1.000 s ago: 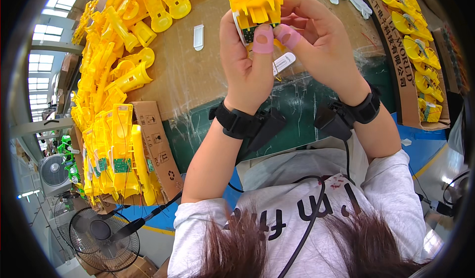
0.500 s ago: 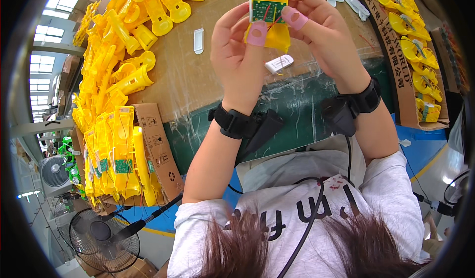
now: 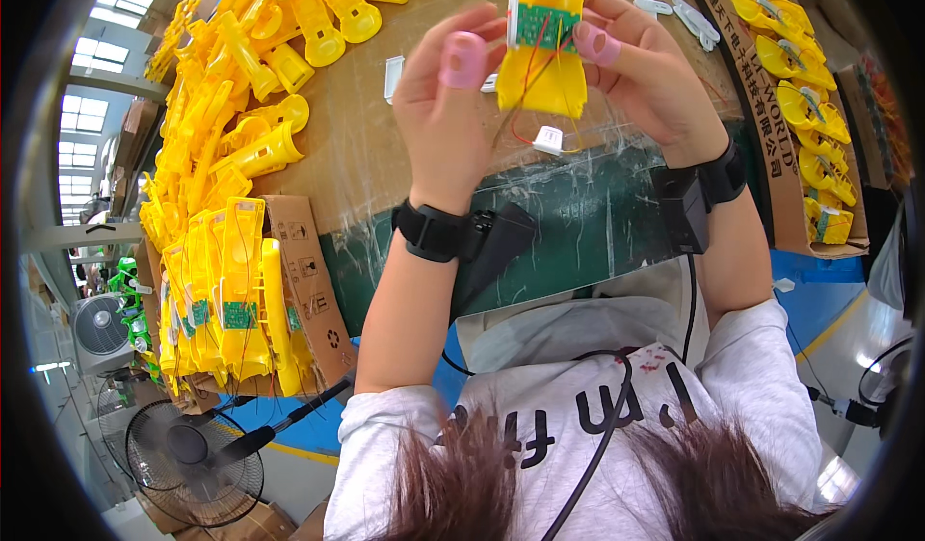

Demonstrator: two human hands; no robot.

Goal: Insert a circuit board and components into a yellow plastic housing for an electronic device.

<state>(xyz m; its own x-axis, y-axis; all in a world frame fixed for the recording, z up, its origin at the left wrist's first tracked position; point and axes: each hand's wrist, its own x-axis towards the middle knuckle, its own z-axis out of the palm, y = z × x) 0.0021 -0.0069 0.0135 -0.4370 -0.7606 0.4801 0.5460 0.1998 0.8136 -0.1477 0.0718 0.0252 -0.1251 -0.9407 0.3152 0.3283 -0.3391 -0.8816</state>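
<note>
Yellow parts lie piled on the table. The left hand is half open beside the yellow shell; whether it touches, I cannot tell. The shell, with 1 green board, is above the table, pinched by the right hand.

top centre: casing between left hand and right hand | upper left: shell pile on table | lower left: fan | upper right: carton

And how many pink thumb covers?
2: one pink cover on the thumb of the left hand, another on the thumb of the right hand. More could be hidden.
</note>
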